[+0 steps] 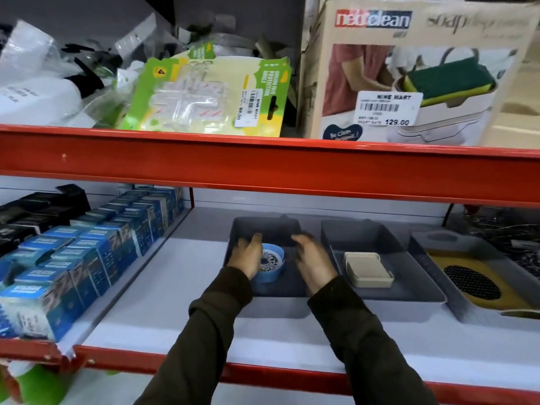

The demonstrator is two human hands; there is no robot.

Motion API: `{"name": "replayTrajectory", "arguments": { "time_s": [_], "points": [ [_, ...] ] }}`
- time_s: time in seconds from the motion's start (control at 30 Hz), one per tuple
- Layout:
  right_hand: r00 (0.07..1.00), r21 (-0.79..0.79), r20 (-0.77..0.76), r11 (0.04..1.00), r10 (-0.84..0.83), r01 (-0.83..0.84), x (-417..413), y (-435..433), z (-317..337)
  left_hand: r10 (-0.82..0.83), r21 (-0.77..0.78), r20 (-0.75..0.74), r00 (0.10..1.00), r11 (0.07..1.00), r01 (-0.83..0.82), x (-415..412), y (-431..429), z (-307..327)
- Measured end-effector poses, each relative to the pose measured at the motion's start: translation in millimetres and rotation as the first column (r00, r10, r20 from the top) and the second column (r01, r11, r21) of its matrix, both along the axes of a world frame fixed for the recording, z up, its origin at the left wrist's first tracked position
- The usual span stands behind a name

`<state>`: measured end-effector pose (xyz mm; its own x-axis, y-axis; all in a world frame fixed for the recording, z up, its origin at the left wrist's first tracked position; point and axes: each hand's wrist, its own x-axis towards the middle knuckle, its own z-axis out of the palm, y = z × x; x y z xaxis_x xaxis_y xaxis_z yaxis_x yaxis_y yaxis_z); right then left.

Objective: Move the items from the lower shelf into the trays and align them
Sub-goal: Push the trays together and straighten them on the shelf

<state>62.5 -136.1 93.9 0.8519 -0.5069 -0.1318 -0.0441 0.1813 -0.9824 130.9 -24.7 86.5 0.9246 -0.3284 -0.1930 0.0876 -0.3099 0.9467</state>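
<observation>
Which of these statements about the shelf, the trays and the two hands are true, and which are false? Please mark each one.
1. The blue round item lies in the left grey tray. True.
2. The middle grey tray is empty. False: a beige box lies in it.
3. The left hand is next to the blue round item. True.
4. The right hand holds the beige box. False: it is over the left grey tray, apart from the box.
5. The blue cartons stand right of the trays. False: they stand to the left.

Red beam (263,168) hangs low above both hands; tray walls (295,229) hem them sideways; boxes (87,258) crowd far left.
</observation>
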Motion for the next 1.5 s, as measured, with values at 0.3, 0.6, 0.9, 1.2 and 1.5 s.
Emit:
{"name": "replayTrajectory", "arguments": {
  "time_s": [0.3, 0.6, 0.9, 1.2, 1.5],
  "points": [
    [0.983, -0.700, -0.145, 0.713, -0.111, -0.023, -88, -136, 13, -0.323, 0.284, 0.452, 0.831, 0.936, 0.208, -80, -96, 25],
    [0.884, -0.873, -0.442, 0.299, -0.149, -0.386, -100, -170, -15, -0.543, 0.738, 0.266, 0.797, 0.647, 0.194, -123, -184, -4],
    [0.969, -0.505, -0.249, 0.855, -0.011, -0.119, -102, -176, -8, -0.310, 0.429, 0.198, 0.930, 0.881, 0.202, -116, -188, -6],
    [0.971, -0.095, -0.241, 0.995, -0.003, -0.020, -71, -205, -36, -0.188, 0.020, -0.098, 0.977, 0.981, 0.191, -101, -181, -2],
    [0.992, -0.232, 0.123, 0.970, -0.042, 0.069, -131, -230, 8, -0.211, 0.128, 0.220, 0.952, 0.974, 0.187, -118, -195, -1]
  ]
}}
